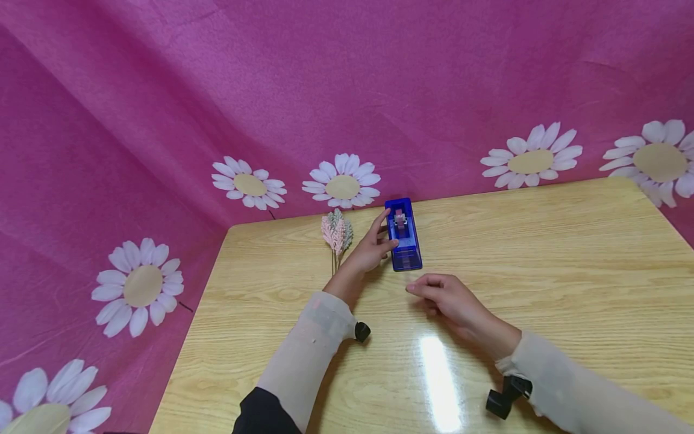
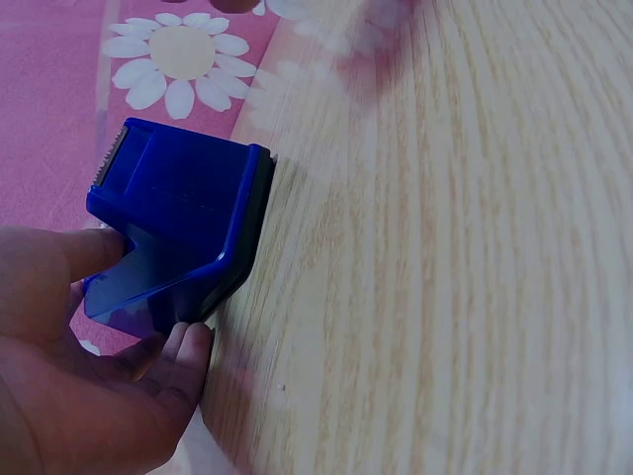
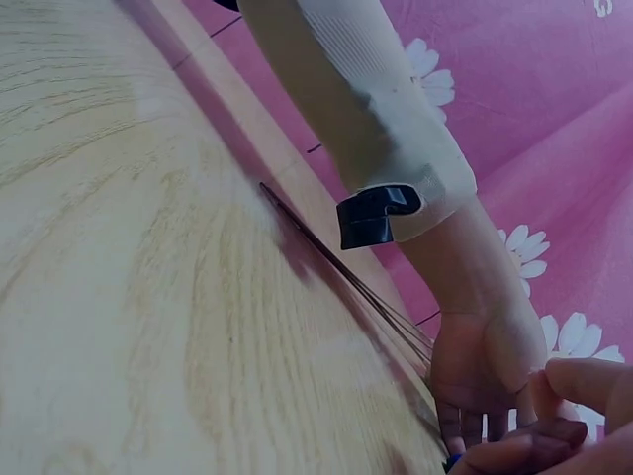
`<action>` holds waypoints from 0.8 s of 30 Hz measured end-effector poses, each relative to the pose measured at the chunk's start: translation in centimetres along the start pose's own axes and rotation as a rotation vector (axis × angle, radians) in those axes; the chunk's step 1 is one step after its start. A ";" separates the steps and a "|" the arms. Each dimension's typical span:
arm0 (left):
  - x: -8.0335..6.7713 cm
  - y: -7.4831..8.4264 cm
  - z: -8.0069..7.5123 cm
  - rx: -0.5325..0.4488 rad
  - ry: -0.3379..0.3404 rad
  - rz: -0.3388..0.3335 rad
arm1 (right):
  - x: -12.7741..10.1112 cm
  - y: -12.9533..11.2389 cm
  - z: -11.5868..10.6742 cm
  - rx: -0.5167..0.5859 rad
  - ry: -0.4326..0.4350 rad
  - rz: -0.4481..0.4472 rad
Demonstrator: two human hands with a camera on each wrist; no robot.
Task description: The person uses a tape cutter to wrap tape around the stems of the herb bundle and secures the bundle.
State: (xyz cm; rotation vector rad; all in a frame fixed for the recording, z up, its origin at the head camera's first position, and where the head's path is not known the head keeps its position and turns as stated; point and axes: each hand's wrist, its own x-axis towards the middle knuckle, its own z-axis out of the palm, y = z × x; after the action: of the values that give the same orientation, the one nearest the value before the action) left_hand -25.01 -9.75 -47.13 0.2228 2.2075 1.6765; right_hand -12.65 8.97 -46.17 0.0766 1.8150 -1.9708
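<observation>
A blue tape dispenser point(image 1: 403, 238) stands on the wooden table point(image 1: 542, 271) near its far edge. My left hand point(image 1: 379, 241) grips its left side; in the left wrist view the thumb and fingers point(image 2: 183, 346) curl round the dispenser point(image 2: 183, 213), whose toothed cutter points away. My right hand point(image 1: 434, 292) lies on the table just in front of the dispenser, fingers pointing left. In the right wrist view its fingertips point(image 3: 569, 416) are drawn together near my left hand point(image 3: 485, 376). Whether they pinch anything is not visible.
A small artificial flower sprig point(image 1: 337, 232) lies left of my left hand, its thin wire stems point(image 3: 346, 277) running toward me. A pink cloth with daisy prints point(image 1: 325, 90) hangs behind and to the left of the table.
</observation>
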 end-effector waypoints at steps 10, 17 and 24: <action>0.2 -0.1 0.0 0.016 0.010 -0.033 | -0.3 0.7 0.0 0.038 -0.026 -0.008; 0.1 0.1 0.0 0.007 0.007 -0.024 | -0.1 1.1 0.0 0.076 -0.041 0.040; 0.0 0.1 0.0 0.001 0.005 -0.018 | 0.3 1.5 -0.3 0.070 -0.050 0.070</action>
State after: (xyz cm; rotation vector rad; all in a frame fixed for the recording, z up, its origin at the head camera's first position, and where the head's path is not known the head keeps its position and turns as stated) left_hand -24.98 -9.73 -47.03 0.1988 2.2073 1.6688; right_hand -12.47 9.17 -47.74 0.1101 1.6898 -1.9695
